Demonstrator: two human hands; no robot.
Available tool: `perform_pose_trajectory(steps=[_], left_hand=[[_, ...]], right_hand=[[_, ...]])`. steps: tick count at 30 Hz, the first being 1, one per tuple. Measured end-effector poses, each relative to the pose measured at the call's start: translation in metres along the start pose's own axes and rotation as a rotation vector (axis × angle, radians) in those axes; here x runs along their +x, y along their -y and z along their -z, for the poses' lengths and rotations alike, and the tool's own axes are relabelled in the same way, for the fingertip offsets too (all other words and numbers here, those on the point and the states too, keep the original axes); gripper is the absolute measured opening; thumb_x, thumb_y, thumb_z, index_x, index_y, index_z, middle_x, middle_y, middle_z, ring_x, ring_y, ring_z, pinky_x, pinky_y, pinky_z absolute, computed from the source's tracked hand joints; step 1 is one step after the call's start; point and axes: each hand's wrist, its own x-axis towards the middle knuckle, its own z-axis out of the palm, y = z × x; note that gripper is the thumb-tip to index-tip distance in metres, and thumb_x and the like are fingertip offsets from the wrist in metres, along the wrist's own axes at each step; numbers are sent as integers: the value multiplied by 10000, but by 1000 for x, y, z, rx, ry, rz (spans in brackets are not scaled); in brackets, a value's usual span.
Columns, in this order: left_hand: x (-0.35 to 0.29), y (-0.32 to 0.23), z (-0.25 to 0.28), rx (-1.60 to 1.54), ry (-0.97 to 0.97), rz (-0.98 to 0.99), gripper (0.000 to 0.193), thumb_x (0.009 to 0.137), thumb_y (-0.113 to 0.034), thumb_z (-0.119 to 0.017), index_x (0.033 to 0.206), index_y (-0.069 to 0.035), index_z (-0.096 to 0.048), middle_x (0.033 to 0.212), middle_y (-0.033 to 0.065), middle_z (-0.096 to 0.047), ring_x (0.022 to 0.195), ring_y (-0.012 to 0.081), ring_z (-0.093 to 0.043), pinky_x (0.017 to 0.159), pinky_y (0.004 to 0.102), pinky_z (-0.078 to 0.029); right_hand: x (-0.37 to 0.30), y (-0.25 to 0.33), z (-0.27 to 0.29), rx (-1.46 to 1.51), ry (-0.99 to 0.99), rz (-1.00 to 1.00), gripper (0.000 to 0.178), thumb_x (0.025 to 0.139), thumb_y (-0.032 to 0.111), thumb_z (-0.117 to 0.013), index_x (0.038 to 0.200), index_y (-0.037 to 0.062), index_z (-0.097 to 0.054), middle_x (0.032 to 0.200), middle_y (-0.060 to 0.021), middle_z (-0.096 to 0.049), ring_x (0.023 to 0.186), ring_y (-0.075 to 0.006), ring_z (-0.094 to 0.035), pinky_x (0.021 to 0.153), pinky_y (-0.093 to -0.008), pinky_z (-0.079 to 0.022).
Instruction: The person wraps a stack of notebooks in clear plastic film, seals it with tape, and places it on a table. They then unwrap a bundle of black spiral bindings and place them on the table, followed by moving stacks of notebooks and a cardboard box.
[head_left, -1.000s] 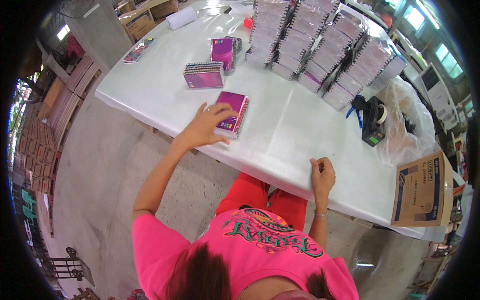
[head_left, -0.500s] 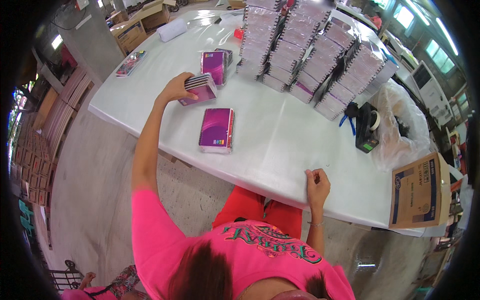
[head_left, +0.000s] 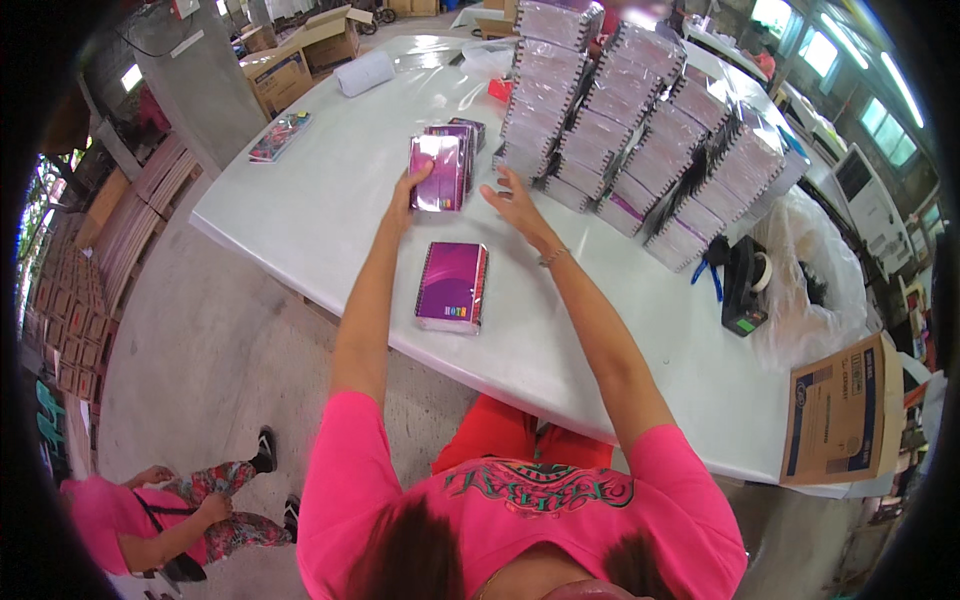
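My left hand [head_left: 411, 187] grips a purple pack of spiral notebooks [head_left: 443, 185] by its left side, thumb on the glossy top cover. Partly hidden behind that pack are other purple notebooks [head_left: 467, 130]. My right hand [head_left: 517, 203] is open beside it, fingers apart and holding nothing, close to the tall stacks. Nearer the table's front edge lies another wrapped purple notebook pack [head_left: 452, 283], touched by neither hand.
Tall stacks of wrapped spiral notebooks [head_left: 610, 125] rise at the back of the white table [head_left: 560, 300]. On the right are a black tape dispenser [head_left: 742, 285], a plastic bag [head_left: 805, 290] and a cardboard box [head_left: 838, 415]. A person [head_left: 165, 520] is at the lower left.
My left hand has brought the notebook pack to the purple notebooks behind and laid its cover face up. My right hand has risen from the front edge and opened. A person has come further into view.
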Motion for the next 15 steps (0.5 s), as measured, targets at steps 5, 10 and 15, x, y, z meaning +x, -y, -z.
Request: perform_pose_trajectory(steps=[5,10,15], left_hand=[[-11,12,-1,0,-60,-142,697,827,-439,-722,1304,1,-467,1154,121,-618,993,203,-634,889,348,-513],[8,-15,-28,161,-5,-20,761,795,-512,-727,1242,58,-493,1068,151,-626,930,209,-641,832,332,-518],[33,-46,12,371,-230,26,854,739,-611,-726,1189,95,-558,1105,164,-632,913,213,-641,806,326,-501]], right_hand=[[28,-16,-47,34,172,17,1048,797,566,-719,1509,45,-155,1440,-239,-355,1297,-311,-428,1063,-441,-361],[40,-24,-45,317,99,-45,965,834,524,-702,1488,33,-191,1348,-175,-459,1253,-253,-471,1048,-466,-370],[37,27,-82,476,182,-103,827,856,530,-667,1402,7,-331,1315,-139,-502,1206,-240,-512,967,-398,-456]])
